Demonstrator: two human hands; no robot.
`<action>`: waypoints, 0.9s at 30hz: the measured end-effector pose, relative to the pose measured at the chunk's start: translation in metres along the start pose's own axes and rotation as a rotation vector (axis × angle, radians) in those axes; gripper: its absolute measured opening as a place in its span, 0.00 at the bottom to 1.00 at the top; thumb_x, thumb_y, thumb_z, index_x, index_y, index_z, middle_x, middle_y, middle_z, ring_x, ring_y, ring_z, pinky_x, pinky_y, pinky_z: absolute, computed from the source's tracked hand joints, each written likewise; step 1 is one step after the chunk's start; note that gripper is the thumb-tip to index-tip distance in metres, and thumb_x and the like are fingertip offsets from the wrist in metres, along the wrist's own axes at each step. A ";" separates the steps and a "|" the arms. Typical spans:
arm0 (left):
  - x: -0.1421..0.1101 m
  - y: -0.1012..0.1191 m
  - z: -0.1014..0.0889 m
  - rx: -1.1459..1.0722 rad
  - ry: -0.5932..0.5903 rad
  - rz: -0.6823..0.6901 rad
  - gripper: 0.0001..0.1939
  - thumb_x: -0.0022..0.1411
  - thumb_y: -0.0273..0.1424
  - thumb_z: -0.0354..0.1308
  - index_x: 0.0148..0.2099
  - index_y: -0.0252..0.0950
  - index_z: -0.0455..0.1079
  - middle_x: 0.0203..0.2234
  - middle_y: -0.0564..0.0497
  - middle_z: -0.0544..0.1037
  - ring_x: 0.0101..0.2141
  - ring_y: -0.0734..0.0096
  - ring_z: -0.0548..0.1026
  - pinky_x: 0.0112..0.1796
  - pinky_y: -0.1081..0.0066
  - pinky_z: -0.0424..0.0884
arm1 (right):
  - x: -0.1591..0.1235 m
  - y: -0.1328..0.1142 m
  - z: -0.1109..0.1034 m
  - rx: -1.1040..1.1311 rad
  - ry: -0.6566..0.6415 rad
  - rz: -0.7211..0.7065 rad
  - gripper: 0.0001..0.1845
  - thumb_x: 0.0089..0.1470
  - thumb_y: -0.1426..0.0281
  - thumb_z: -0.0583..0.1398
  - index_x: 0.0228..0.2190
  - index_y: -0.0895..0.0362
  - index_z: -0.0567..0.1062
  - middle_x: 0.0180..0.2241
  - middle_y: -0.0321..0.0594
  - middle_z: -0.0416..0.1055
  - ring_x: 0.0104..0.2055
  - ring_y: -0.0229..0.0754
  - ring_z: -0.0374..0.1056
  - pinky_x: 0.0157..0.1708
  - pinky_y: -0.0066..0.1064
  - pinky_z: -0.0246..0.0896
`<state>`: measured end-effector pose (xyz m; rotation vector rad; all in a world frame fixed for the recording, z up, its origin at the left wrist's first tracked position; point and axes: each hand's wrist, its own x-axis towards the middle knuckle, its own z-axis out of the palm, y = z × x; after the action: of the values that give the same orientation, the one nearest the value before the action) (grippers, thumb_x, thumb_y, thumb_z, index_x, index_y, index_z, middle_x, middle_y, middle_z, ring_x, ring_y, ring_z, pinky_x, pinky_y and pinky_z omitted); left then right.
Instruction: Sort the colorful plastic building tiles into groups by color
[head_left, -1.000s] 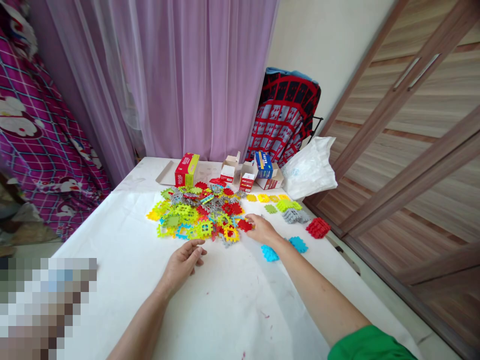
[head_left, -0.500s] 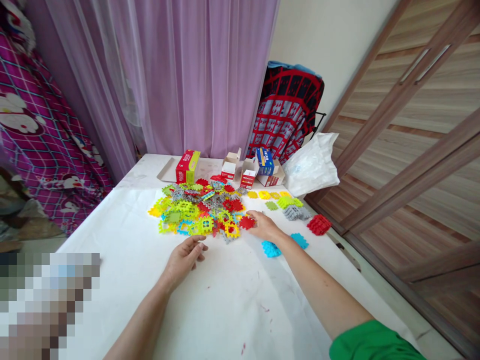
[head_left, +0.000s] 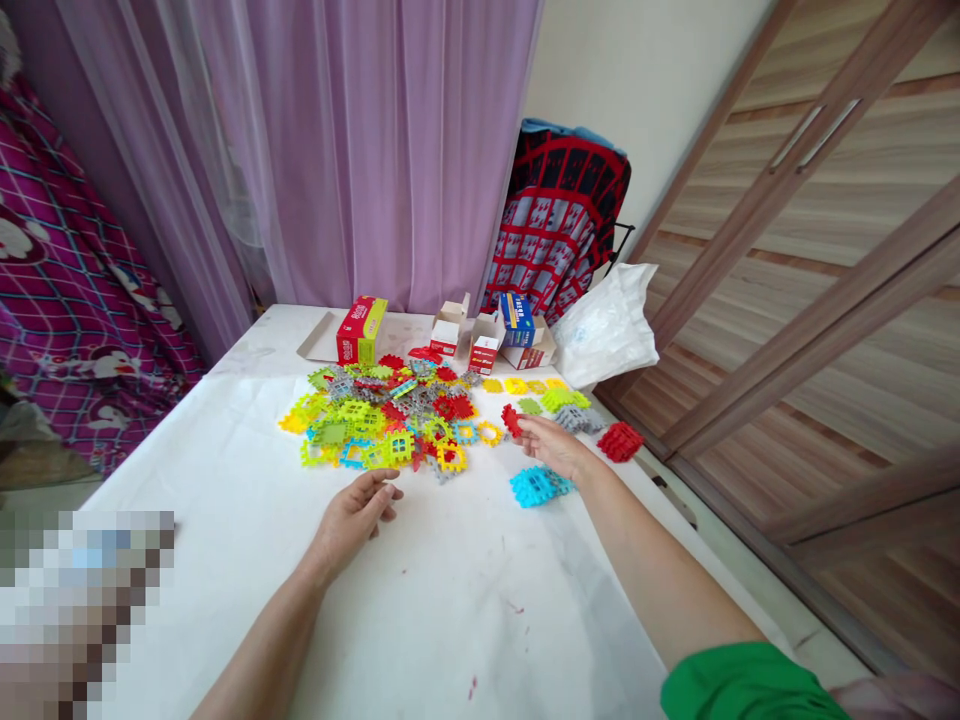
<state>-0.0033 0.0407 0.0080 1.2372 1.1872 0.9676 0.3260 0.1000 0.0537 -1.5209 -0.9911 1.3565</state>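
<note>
Between the fingers of my right hand [head_left: 551, 445] is a red toothed building tile [head_left: 511, 420], raised above the table. My left hand [head_left: 358, 515] rests near the front of the mixed tile pile [head_left: 375, 410], its fingers loosely curled and apart, with nothing visible in them. Blue tiles [head_left: 536, 486] lie just below my right hand. Past it, a grey stack [head_left: 574, 418], a lime green stack [head_left: 562, 399] and a red stack [head_left: 620, 441] stand on the right side. Some yellow tiles [head_left: 517, 385] form a row behind.
At the back of the white-covered table [head_left: 420, 600] stand a red and green box [head_left: 361, 330], small open cartons [head_left: 486, 345] and a blue box [head_left: 517, 318]. A white plastic bag [head_left: 611, 325] leans at the back right. A wooden wardrobe [head_left: 750, 330] borders the right.
My right hand has lifted the red tile off the pile's right edge and moved right with it. My left hand keeps its place by the pile. The view has shifted slightly.
</note>
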 end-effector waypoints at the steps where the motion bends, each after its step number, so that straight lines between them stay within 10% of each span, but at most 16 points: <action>1: 0.000 0.001 0.000 0.006 0.000 -0.001 0.29 0.49 0.50 0.59 0.47 0.36 0.68 0.33 0.47 0.77 0.26 0.72 0.73 0.19 0.76 0.62 | -0.001 0.000 -0.006 -0.004 0.005 -0.004 0.13 0.49 0.65 0.62 0.39 0.53 0.73 0.37 0.39 0.76 0.35 0.37 0.72 0.25 0.22 0.61; 10: -0.001 0.002 -0.001 0.034 0.011 0.004 0.30 0.49 0.52 0.59 0.47 0.35 0.68 0.32 0.47 0.77 0.25 0.71 0.73 0.19 0.75 0.63 | 0.007 0.013 -0.075 -0.848 0.435 -0.081 0.28 0.46 0.65 0.63 0.50 0.57 0.70 0.46 0.44 0.74 0.44 0.45 0.72 0.41 0.33 0.65; 17: 0.000 0.002 -0.001 0.049 0.018 0.012 0.30 0.49 0.52 0.59 0.47 0.36 0.69 0.32 0.47 0.78 0.25 0.70 0.73 0.19 0.75 0.63 | 0.004 0.016 -0.090 -1.273 0.503 0.023 0.25 0.48 0.61 0.61 0.48 0.58 0.71 0.46 0.48 0.75 0.47 0.52 0.71 0.43 0.36 0.63; 27: -0.001 0.004 -0.001 0.087 0.012 0.011 0.30 0.49 0.53 0.57 0.47 0.35 0.69 0.32 0.46 0.77 0.25 0.70 0.73 0.19 0.75 0.64 | 0.016 0.033 -0.119 -1.171 0.417 -0.092 0.20 0.41 0.67 0.64 0.40 0.55 0.77 0.41 0.47 0.77 0.45 0.55 0.71 0.43 0.39 0.63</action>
<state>-0.0043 0.0399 0.0123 1.3093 1.2437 0.9408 0.4469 0.0940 0.0237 -2.3927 -1.6512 0.2536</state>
